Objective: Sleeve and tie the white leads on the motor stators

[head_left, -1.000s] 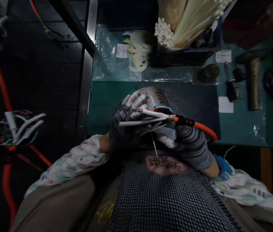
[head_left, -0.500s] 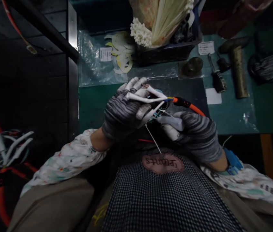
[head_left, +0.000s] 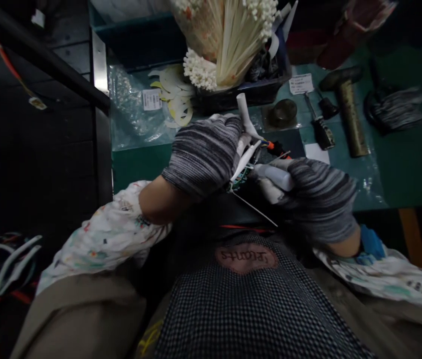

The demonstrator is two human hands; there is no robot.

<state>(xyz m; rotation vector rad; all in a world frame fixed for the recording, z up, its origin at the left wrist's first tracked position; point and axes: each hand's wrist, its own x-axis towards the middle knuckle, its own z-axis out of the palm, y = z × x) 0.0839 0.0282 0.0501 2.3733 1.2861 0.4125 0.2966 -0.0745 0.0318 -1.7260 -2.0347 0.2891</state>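
Observation:
My left hand [head_left: 207, 152], in a striped grey glove with white fingertips, is closed around white-sleeved wires [head_left: 246, 162] at the end of an orange cable [head_left: 270, 145]. One white sleeve [head_left: 244, 112] sticks up past the fingers. A round green part [head_left: 239, 180], like a stator or circuit board, shows partly under the wires. From its lower edge a thin white cable tie [head_left: 254, 208] trails toward my lap. My gloved right hand [head_left: 308, 192] is closed on a tool with a pale translucent handle [head_left: 274, 175], its tip against the bundle. The gloves hide both grips in part.
Behind the hands stands a dark bin [head_left: 244, 92] of bundled cable ties [head_left: 229, 45]. A screwdriver [head_left: 321, 127], a hammer [head_left: 351, 114] and a spare glove [head_left: 398, 107] lie at right. Another wired part [head_left: 3, 264] is at lower left; a black bar [head_left: 42, 55] crosses upper left.
My left hand has rolled over the wires, now showing its back, and one white sleeve points upward. My right hand moved slightly right with the tool. The view shifted a little.

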